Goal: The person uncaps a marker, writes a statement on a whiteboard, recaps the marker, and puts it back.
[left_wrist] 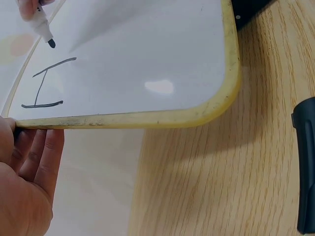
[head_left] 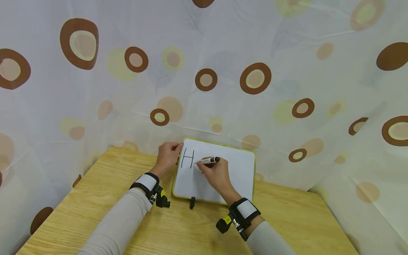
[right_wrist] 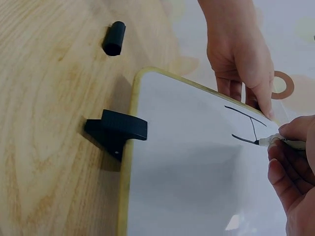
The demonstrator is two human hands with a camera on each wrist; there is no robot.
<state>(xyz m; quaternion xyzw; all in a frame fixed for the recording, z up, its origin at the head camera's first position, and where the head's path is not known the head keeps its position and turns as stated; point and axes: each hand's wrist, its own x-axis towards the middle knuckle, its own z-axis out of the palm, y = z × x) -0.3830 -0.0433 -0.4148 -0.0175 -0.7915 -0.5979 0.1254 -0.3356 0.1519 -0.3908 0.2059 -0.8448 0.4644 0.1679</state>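
A white board with a yellow frame (head_left: 214, 202) leans back on the table, with a black letter H (head_left: 188, 157) at its upper left. My left hand (head_left: 168, 154) grips the board's left edge near the top corner, thumb in front and fingers behind in the left wrist view. My right hand (head_left: 218, 174) pinches a white marker (head_left: 208, 160) with a black end. Its dark tip (left_wrist: 51, 43) points at the board just right of the H. From the right wrist view, the tip overlaps the lower end of the H's right stroke.
A black stand clip (right_wrist: 123, 124) holds the board's bottom edge. The wooden table (head_left: 178, 233) runs up to a dotted curtain (head_left: 223, 113) behind the board. A short black cylinder (right_wrist: 114, 38) shows near the board's lower left corner. Both wrists carry strapped cameras.
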